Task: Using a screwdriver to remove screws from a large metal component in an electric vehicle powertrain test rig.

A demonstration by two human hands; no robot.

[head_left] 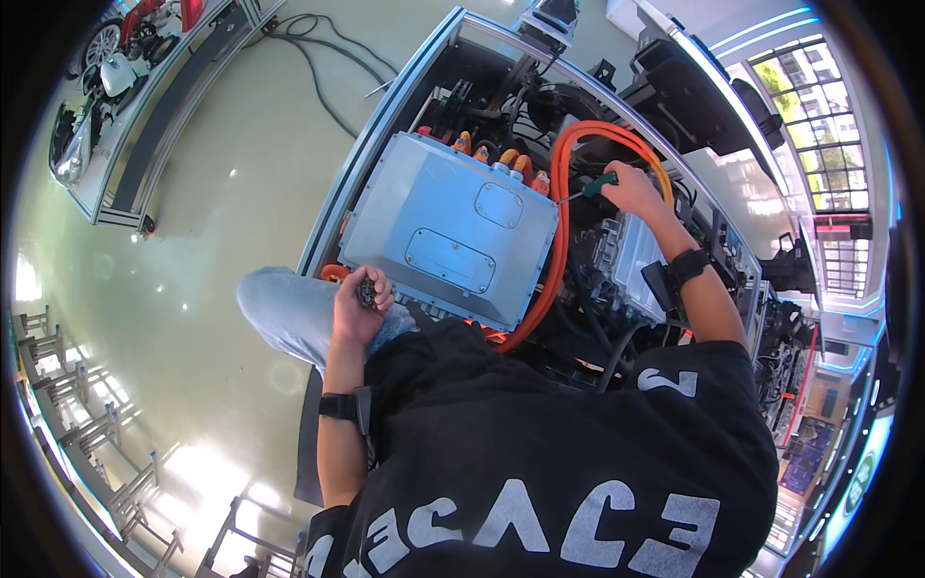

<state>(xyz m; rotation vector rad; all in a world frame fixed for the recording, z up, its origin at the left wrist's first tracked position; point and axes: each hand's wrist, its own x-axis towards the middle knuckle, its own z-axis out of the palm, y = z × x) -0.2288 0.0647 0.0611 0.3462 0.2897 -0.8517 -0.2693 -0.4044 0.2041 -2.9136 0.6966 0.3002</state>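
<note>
A screwdriver [599, 185] with a dark green handle is gripped in my right hand [634, 190]. Its thin shaft points left, and the tip is by the right corner of a silver metal box [414, 197], close to the orange cables; I cannot tell whether it touches. My left hand [356, 310] is curled, palm up, around a small cluster of dark pieces [367, 293] that look like bolts. That hand is over my knee, beside the near left corner of the box. Two bolted cover plates show on the box's top.
Thick orange cables [565, 212] loop along the box's right side. A silver metal frame [381, 125] surrounds the machinery. Right of the cables is a ribbed grey unit [634, 260]. Black cables [318, 72] lie on the floor near another bench [164, 116] at far left.
</note>
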